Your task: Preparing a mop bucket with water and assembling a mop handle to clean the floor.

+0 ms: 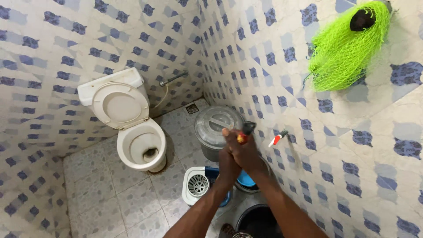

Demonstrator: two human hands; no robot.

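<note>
Grey lidded bucket (218, 128) against the tiled wall; white mop bucket (198, 185) with spinner basket beside it, blue inside; black bucket (257, 220) lowest, contents unclear. Right hand (244, 152) clamped around a red-and-black handle (243, 134), left hand (229, 165) pressed just beneath, grip hidden. White toilet (139, 141) open, well apart.

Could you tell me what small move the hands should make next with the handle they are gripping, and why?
Probably lower the handle toward the white spin basket of the mop bucket. Both the left hand and the right hand clasp it upright right above the bucket, between the lidded grey bin and the wall tap.
</note>
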